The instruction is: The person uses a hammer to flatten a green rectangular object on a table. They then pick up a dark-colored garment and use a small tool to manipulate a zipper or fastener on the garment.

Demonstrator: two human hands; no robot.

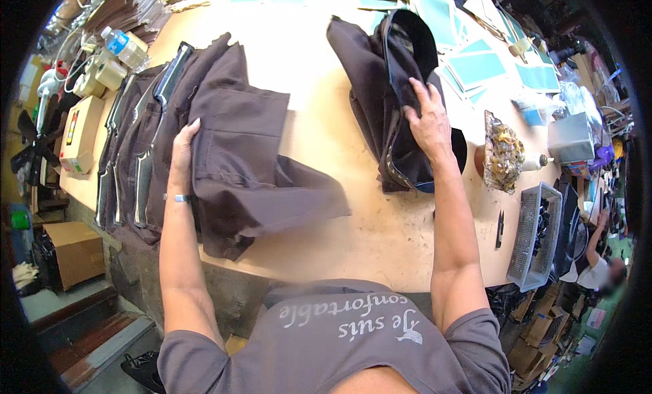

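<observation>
My left hand (182, 149) grips the edge of dark brown trousers (238, 146) on the left of the table; the thumb shows and the fingers are hidden behind the cloth. A loose part of that cloth spreads toward the middle and is blurred at its end. My right hand (429, 119) lies with fingers apart on a second dark garment (363, 75), near its curved black waistband (424, 38). Left of my left hand, several more folded dark garments (139, 143) stand in a row, with pale-edged bands showing.
The pale table (309, 68) holds green-and-white cards (475, 68) at the far right. Nearer are a cut-open container with a yellowish lump (502, 153), a black pen-like tool (500, 229) and a grey basket (533, 238). At left are a bottle (124, 48) and a box (81, 135). Another person (598, 265) is at far right.
</observation>
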